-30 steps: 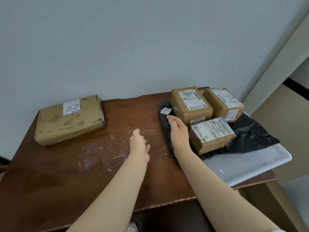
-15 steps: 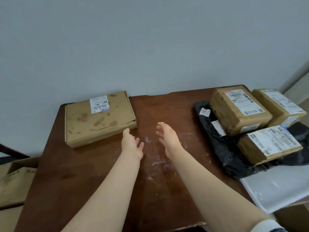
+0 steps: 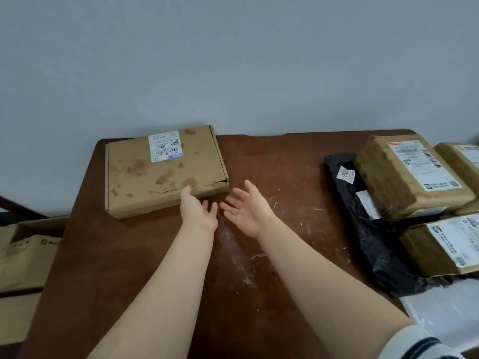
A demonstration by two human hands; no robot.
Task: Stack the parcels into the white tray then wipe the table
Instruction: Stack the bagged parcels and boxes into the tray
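Cardboard parcel [image 3: 160, 172] beside outstretched left hand [image 3: 198, 211].

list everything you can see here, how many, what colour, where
table: one, dark brown, white smears in the middle
white tray: one, white, near right, partly out of frame
black bag: one, black, right side, near end reaching the white tray
taped parcels: three, brown with white labels, on the black bag
flat parcel: one, stained brown cardboard, back left of the table
cardboard boxes: at least two, brown, left of the table, lower down
wall: one, grey, behind the table
left hand: one, open, thumb at the flat parcel's near edge
right hand: one, open, beside the left hand
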